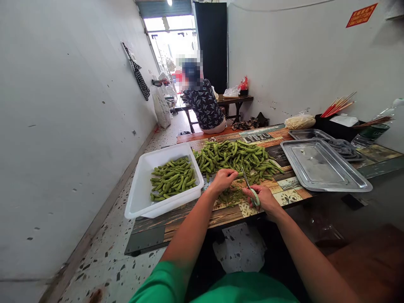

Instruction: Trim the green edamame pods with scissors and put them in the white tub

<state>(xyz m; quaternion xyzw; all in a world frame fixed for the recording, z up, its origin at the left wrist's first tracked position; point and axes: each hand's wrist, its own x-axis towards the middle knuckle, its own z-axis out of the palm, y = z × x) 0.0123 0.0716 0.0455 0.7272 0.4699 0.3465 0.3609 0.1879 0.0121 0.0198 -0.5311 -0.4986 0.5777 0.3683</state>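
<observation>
Between the fingers of my left hand is a green soybean pod, its end pointing right toward the scissors. My right hand is closed around the pale green handles of the scissors, whose blades stand up close to the pod. Behind both hands lies a big heap of soybean pods on the table. To the left, a white plastic tub holds more pods. Small green trimmings are scattered on the table under my hands.
The patterned wooden table carries a metal tray at right. Behind it are a black box with skewers, a bag of pale thin strands and a plastic bottle. A person sits beyond, facing away. The white tub overhangs the table's left edge.
</observation>
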